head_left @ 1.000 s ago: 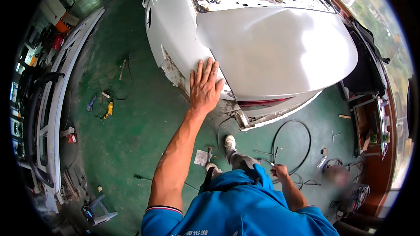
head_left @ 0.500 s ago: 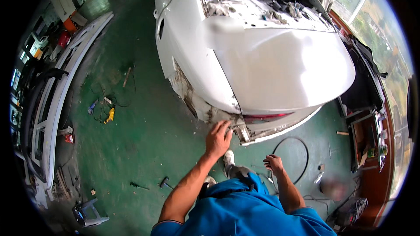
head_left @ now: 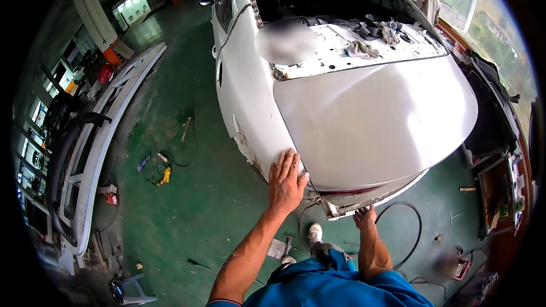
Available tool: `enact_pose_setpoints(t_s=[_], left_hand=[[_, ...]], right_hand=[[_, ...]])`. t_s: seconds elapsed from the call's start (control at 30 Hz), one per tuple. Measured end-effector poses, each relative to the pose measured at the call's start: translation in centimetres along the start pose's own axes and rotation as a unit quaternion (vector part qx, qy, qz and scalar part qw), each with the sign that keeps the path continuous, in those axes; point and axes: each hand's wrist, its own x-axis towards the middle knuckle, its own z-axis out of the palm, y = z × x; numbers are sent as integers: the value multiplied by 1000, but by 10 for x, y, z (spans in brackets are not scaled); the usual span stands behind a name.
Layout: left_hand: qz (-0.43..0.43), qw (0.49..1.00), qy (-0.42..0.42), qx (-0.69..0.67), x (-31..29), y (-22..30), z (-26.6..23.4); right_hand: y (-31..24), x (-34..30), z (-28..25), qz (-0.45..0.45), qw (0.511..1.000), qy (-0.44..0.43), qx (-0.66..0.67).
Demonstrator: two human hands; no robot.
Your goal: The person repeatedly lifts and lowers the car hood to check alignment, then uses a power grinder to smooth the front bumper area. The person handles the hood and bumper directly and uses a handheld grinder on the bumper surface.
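Observation:
A white car body stands before me, its smooth trunk lid (head_left: 369, 119) shut. My left hand (head_left: 285, 185) lies open, fingers stretched, on the rear corner of the left quarter panel (head_left: 267, 131), beside the trunk lid's seam. Below that seam, the corner is bare and damaged-looking. A strip of red tail light (head_left: 347, 192) shows under the lid. My right hand (head_left: 365, 216) is at the lower rear edge (head_left: 392, 192) of the car, its fingers extended toward it. Whether it touches the edge I cannot tell. Neither hand holds anything that I can see.
Behind the trunk lid, rags (head_left: 362, 50) lie on the bare rear deck. Long white body panels (head_left: 94, 176) stand at left. A yellow-handled tool (head_left: 164, 176) and cords, a hammer (head_left: 287, 245) and a black hose (head_left: 420, 224) lie on the green floor. Another person (head_left: 428, 4) stands far right.
My left hand has moved up from the broken rear corner onto the quarter panel and lies flat. My right hand has come up to the lower rear edge and its fingers have opened. The view has shifted.

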Motion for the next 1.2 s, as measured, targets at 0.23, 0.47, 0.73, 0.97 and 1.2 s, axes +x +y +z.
enact_pose_setpoints(t_s=[0.23, 0.47, 0.73, 0.97, 1.2], left_hand=[[-7, 998, -48, 50, 77, -44, -1], [-6, 997, -22, 68, 88, -57, 14], [-15, 998, -23, 63, 91, -57, 15], [-27, 998, -29, 51, 86, -61, 17], [11, 996, -80, 28, 30, -43, 2]], right_hand=[[8, 22, 28, 23, 988, -57, 139], [-8, 4, 55, 68, 979, -31, 190], [-14, -16, 75, 48, 975, -94, 197], [-7, -9, 72, 26, 985, -96, 143], [-1, -16, 60, 15, 999, 16, 40]])
